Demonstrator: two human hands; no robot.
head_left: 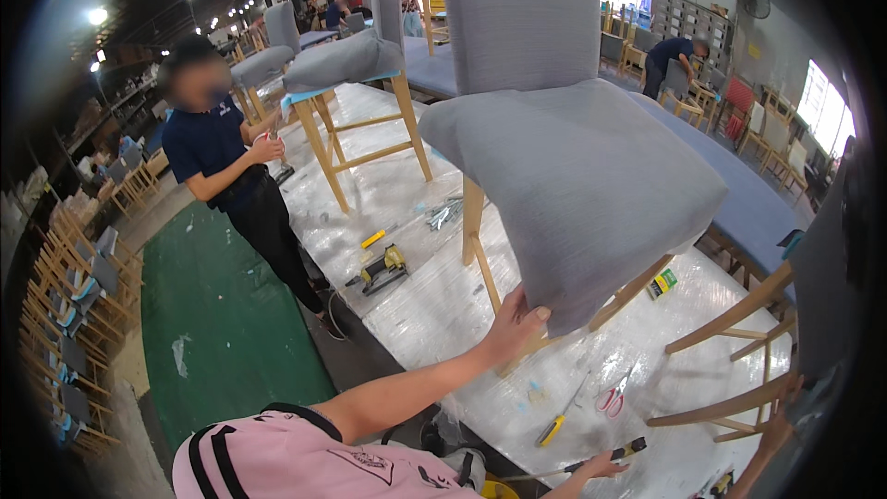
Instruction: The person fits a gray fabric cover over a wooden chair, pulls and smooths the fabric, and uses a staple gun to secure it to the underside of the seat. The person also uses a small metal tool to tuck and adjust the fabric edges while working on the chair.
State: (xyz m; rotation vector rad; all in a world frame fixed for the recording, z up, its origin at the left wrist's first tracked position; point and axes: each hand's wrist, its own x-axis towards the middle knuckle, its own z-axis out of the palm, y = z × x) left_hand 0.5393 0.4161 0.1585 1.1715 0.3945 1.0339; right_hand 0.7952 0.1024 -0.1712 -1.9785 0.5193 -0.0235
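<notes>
A bar-height chair with grey upholstery (573, 152) and wooden legs stands upright on the plastic-covered table in front of me. Loose grey cloth hangs from its seat. My left hand (516, 322) is closed on the hanging cloth at the seat's near left corner. Low at the bottom edge, my right hand (602, 468) is closed around a black-ended tool (630, 449) with a thin hose beside it; the tool's exact kind is unclear. A yellow-handled screwdriver (552, 427) and scissors with pink-red handles (612, 399) lie near that hand.
On the table (407, 314) rest a yellow nail gun (379, 270), a yellow cutter (373, 238), loose metal fasteners (445, 212) and a green-yellow box (662, 284). A co-worker (217, 143) stands left beside another grey chair (346, 69). At right, another person's arm (774, 439) reaches a tilted chair (730, 314).
</notes>
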